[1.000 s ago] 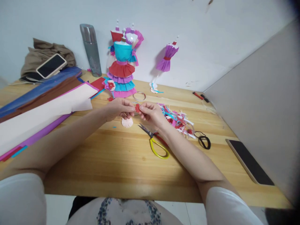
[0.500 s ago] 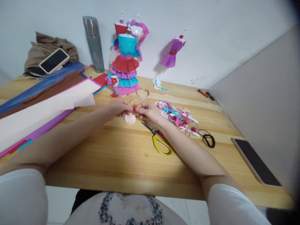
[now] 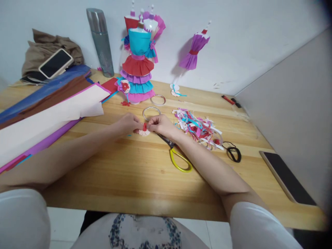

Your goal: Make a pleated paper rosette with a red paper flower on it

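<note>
A small red crepe-paper piece (image 3: 144,127) is between my fingertips, over a pale pink pleated paper rosette (image 3: 144,133) on the table. My left hand (image 3: 130,123) pinches the red piece from the left, its fingers partly hidden. On the other side my right hand (image 3: 162,125) is closed with thumb and forefinger on the same piece. Yellow-handled scissors (image 3: 181,160) lie beside my right wrist, blades partly under it. Just behind the hands rests a roll of clear tape (image 3: 151,112).
Paper scraps (image 3: 198,126) lie right of my hands, near a black cord (image 3: 234,154) and a phone (image 3: 287,178). Paper-dressed mannequins (image 3: 138,65) and a flask (image 3: 102,48) stand at the back. Crepe-paper sheets (image 3: 52,121) cover the left side.
Both hands have come down slightly towards the table with the red crepe-paper piece, which now sits over the pale rosette. The camera view has shifted a little.
</note>
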A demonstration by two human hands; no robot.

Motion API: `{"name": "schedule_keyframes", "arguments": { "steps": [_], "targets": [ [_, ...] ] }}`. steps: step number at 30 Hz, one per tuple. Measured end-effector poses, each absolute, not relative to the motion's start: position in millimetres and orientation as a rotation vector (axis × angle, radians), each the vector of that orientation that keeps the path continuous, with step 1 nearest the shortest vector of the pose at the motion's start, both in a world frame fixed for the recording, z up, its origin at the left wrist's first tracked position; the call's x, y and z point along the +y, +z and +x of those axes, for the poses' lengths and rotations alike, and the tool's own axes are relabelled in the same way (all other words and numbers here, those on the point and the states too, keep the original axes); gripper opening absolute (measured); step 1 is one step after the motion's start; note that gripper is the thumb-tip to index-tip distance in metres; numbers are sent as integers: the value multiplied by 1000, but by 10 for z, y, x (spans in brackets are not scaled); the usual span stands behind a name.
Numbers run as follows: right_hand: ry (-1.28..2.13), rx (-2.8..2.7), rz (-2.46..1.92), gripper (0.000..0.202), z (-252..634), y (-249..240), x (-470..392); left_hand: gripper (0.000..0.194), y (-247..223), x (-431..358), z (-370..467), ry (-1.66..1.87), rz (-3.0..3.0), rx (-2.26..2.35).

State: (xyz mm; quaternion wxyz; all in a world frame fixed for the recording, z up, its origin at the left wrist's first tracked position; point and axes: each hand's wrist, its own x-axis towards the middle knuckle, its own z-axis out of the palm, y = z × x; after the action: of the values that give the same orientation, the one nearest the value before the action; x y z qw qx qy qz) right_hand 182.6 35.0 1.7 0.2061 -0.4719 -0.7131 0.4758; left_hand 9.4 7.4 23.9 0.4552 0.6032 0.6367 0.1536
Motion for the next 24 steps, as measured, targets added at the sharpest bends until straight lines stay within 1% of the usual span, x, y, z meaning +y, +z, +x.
{"name": "schedule_keyframes", "arguments": {
  "steps": [3,7,11,17,24],
  "targets": [
    [1218,-2073,-1345,12,1800,15,353,27,255,75,96,378,1474,1629],
    [1066,-2181,-1397,11,1774,3,343,23,287,87,115,276,1503,1671],
    [975,-2250,-1383,9,1766,-36,332,21,296,95,140,239,1594,1683],
    [984,-2233,-1399,10,1762,-38,334,23,254,105,127,241,1644,1678],
    [1029,-2205,-1436,12,1748,31,333,20,164,137,56,267,1570,1638]
  ]
}}
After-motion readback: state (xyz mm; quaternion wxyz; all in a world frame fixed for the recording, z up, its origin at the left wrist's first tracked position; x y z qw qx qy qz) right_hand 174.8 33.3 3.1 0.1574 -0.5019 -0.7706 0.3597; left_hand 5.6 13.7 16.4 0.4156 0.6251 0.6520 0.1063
